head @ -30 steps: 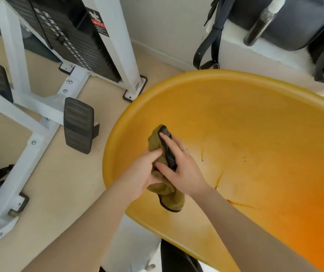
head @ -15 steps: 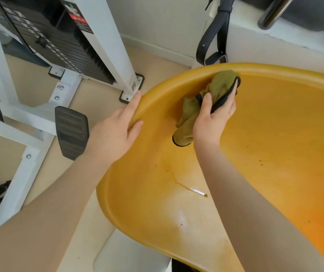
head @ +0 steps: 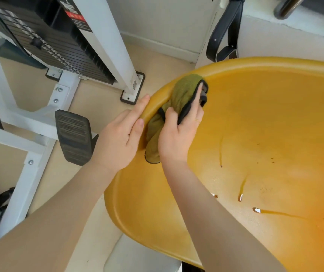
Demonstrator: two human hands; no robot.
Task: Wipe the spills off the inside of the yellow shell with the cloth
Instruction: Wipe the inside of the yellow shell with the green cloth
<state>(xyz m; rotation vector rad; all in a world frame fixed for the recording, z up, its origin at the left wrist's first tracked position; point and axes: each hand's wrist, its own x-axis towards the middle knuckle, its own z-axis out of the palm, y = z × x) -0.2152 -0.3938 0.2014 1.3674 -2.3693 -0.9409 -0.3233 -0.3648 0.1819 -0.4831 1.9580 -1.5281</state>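
Cloth (head: 182, 95) in right hand (head: 178, 138) grip, left hand (head: 120, 138) flat, released, on shell rim (head: 153, 103)

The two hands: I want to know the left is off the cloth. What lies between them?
In the head view, the yellow shell's rim and the olive cloth separate left hand from right hand, which grips the cloth.

The single head-worn, wide-angle view looks steeply down and forward from close above the yellow shell (head: 265, 134), which fills the right half. Both forearms reach in from the bottom edge; the floor (head: 96, 95) and white gym frame (head: 106, 36) fill the left.
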